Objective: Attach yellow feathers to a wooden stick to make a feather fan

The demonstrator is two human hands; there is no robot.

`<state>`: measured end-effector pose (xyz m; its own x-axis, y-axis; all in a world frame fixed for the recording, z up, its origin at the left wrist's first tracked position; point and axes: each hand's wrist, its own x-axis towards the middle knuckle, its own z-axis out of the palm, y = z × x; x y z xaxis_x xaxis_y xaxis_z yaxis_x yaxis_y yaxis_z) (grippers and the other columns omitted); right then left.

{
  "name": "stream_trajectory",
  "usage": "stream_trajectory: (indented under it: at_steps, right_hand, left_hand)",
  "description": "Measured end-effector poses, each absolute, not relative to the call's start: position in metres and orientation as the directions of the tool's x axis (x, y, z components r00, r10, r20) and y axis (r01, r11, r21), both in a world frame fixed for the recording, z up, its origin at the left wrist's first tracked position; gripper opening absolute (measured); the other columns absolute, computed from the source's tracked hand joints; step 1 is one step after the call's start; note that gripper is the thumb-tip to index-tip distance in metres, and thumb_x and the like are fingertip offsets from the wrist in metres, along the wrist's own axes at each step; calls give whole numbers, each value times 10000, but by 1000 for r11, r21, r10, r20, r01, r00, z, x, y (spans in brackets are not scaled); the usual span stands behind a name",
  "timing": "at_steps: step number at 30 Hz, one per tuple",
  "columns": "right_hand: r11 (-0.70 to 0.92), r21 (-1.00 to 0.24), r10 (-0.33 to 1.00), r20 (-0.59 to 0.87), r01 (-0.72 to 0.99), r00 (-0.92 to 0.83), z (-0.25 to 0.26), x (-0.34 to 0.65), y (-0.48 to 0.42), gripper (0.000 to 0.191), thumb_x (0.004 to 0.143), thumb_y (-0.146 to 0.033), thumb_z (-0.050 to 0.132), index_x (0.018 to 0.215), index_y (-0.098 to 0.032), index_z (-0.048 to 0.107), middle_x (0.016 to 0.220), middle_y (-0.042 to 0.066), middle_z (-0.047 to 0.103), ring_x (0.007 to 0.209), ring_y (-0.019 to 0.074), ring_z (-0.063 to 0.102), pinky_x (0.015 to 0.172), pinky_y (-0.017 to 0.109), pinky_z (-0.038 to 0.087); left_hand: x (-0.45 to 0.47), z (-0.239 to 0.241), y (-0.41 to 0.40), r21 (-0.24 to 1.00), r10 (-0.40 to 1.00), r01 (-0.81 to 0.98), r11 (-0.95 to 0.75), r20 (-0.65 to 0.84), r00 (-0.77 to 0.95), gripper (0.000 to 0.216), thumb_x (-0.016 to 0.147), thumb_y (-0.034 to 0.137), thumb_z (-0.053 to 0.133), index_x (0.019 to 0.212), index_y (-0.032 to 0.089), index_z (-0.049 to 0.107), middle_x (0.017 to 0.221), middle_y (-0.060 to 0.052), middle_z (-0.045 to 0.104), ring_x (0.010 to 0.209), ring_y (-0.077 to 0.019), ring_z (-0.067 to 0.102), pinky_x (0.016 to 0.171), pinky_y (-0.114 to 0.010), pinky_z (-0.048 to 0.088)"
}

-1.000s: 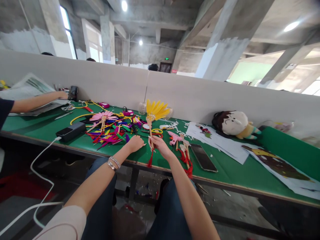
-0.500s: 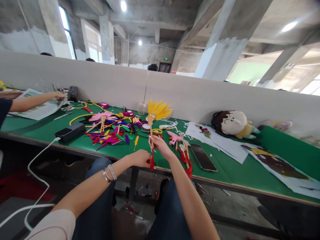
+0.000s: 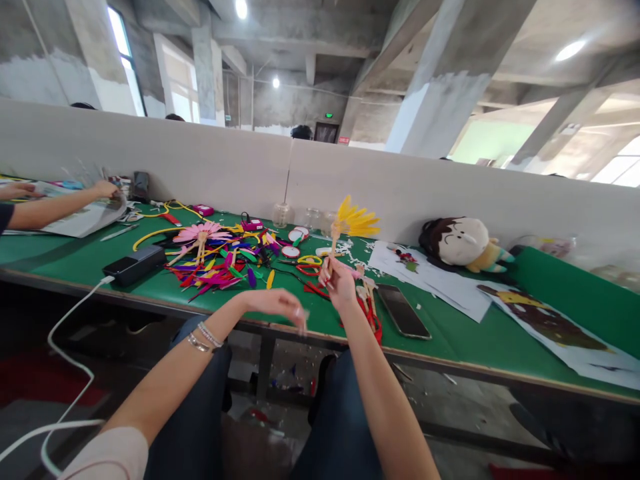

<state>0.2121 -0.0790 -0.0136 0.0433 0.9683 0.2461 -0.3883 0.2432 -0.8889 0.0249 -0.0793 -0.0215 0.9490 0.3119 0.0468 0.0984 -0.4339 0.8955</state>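
Yellow feather fan on a thin wooden stick point(image 3: 356, 219): held over the near part of the green bench point(image 3: 450, 337). Left hand point(image 3: 280, 305) nearest the body, just left of the stick, not touching it; fingers blurred, cannot tell whether apart or pinched. Right hand point(image 3: 339, 283) beyond it, grip clamped on the stick's lower part. Long axis runs up and away, feathers leaning right. Stick's lower end hidden in the fist. Farther left, loose coloured feathers point(image 3: 220, 267).

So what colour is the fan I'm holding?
The fan in the right hand is yellow, head view.
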Motion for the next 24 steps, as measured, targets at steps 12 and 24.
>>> stream_trajectory:
  at_steps: [12,24]
  right_hand:
    - [328,-927,877,225,-184,425,-19,215,-69,291,606,-449,585,567,-192,454,483,-67,414,423,59,366,416,204,295]
    - [175,-980,984,178,-93,-18,-26,203,-72,324,612,-500,600,666,-182,566,423,-39,516,345,76,361,350,222,216]
  left_hand:
    - [36,-53,-60,-288,404,615,-734,543,736,558,770,168,446,1316,239,358,1438,-8,229,1340,-234,61,1085,-500,24]
    - [37,-63,-53,69,596,696,-715,580,555,637,752,4,323,1340,249,309,1453,-68,169,1336,-227,100,1017,-402,275]
